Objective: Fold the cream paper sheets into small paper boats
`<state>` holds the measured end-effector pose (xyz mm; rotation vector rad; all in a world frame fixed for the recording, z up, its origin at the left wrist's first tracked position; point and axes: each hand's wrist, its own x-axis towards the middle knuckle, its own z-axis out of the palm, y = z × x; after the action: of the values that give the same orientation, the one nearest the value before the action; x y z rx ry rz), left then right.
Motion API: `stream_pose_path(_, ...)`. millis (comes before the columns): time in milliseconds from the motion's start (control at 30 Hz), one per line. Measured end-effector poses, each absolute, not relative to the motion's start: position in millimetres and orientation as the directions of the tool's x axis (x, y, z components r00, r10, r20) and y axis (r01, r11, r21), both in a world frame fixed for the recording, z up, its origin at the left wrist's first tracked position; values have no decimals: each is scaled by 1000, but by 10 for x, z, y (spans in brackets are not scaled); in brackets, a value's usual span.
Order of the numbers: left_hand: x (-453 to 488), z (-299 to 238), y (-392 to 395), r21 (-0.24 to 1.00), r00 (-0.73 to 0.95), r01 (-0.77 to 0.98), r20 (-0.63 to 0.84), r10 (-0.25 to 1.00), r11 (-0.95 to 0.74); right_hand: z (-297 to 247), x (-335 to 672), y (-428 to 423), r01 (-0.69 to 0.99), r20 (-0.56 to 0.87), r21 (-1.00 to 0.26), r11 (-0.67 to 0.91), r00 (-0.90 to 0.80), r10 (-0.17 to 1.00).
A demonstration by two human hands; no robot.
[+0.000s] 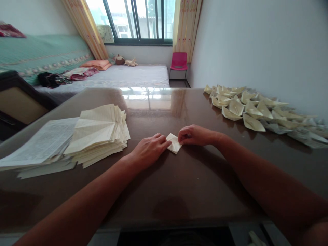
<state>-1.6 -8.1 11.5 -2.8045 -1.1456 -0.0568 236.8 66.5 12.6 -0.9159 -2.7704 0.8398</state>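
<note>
- Small folded paper lies flat near the middle of the bench, between my two hands.
- Left hand: fingers curled, tips pinning the paper's left edge down on the bench.
- Right hand: fingers bunched, pinching the paper's right corner.
- Handling, by my guess: very light, thin and limp until creased, and it tears or crumples if pulled. The glossy top looks slick, so one hand has to pin it. Best held at the edges and corners, away from the fold lines.
- No box or tray in view, so everything lies loose on the bench.
- Left edge: a fanned stack of creased sheets resting partly on flat printed sheets.
- Far right corner, along the wall: a heap of folded paper shapes, well apart from my hands.
</note>
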Motion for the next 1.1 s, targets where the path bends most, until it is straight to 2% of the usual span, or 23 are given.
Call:
stream_pose_path(133,-9,159,-121,-111,727,686,63,684,-719,160,2355,647,530,-61,-477,701,-816,575)
stream_pose_path(233,-7,159,-125,-118,729,683,67,681,-720,154,2262,592,455,129,-428,781,-825,551)
stream_pose_path(300,-6,138,-118,-119,728,686,88,680,-718,113,2167,531,373,282,-406,834,-817,503)
stream_pose_path(333,-6,124,-113,-117,728,686,107,677,-718,82,2121,497,336,311,-403,851,-824,473)
stream_pose_path(400,-9,92,-100,-99,733,679,150,663,-728,7,2054,437,318,259,-389,865,-863,434)
stream_pose_path(467,-19,65,-83,-72,740,668,177,649,-741,-64,2033,403,353,147,-368,860,-891,429)
stream_pose_path(600,-55,52,-40,-33,739,668,152,657,-744,-145,2075,395,418,16,-321,850,-895,446)
stream_pose_path(933,-103,77,21,26,765,623,189,616,-782,-209,2007,307,532,39,-129,837,-840,540)
stream_pose_path(1100,-102,93,22,-13,783,613,142,605,-790,-152,1990,233,553,63,-38,833,-830,554)
